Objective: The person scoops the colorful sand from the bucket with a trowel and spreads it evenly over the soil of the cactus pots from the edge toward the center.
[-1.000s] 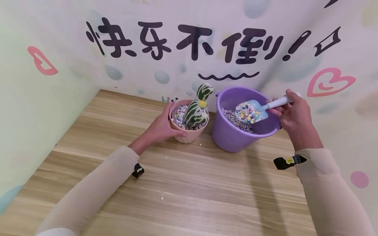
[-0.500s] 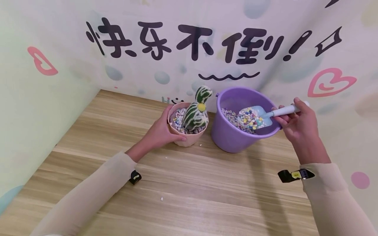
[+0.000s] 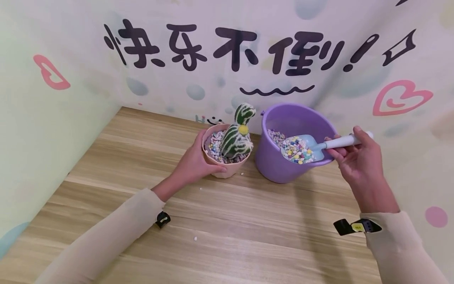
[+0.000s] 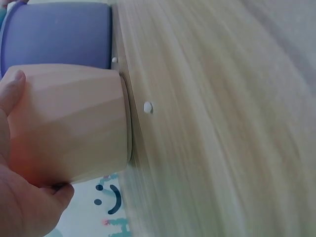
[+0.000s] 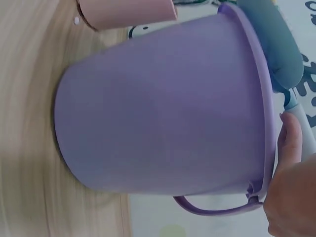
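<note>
The left hand grips the pink pot from its left side, thumb along the front. In the pot stands a green-and-white striped cactus among coloured pebbles. Fingers and thumb of the right hand hold the white handle of a light blue scoop, heaped with coloured pebbles. The scoop is over the front rim of the purple bucket, which has more pebbles inside. In the right wrist view the scoop lies at the bucket's rim.
The wooden table bears a few loose white pebbles, one of them near the pot. Behind the pot and bucket rises a printed wall with black characters. The bucket's handle hangs at its side.
The scoop first moved right and down, then toward the bucket's front rim, still loaded. The right wrist has come nearer the viewer. The left hand keeps its grip, with the pot slightly lower in view.
</note>
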A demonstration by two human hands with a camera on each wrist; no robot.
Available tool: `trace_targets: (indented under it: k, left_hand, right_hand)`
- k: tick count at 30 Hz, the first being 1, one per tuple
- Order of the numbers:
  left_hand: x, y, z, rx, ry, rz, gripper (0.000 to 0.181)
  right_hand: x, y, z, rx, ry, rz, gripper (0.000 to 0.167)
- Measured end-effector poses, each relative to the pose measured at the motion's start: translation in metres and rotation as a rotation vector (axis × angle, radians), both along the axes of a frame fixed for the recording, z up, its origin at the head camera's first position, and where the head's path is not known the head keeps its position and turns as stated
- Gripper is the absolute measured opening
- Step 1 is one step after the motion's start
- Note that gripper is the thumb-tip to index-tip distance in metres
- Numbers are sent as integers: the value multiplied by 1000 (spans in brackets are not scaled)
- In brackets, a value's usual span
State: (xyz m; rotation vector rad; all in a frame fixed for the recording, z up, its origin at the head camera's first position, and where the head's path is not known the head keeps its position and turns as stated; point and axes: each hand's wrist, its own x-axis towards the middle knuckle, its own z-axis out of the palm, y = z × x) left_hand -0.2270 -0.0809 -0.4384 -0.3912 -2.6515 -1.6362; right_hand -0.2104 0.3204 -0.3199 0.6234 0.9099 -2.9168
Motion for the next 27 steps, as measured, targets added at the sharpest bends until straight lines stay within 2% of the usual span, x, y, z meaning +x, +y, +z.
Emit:
trace_targets:
  k: [13, 21, 27]
  left_hand:
    - [9, 5, -2, -19, 5, 60, 123]
    - [14, 6, -1, -36, -2, 90, 122]
    - [18, 7, -2, -62, -16, 105, 128]
  right_hand:
    - [29, -17, -13, -119, 39, -23, 34]
    - [44, -32, -19, -99, 65, -47, 28]
    - [54, -43, -25, -113, 108, -42, 27]
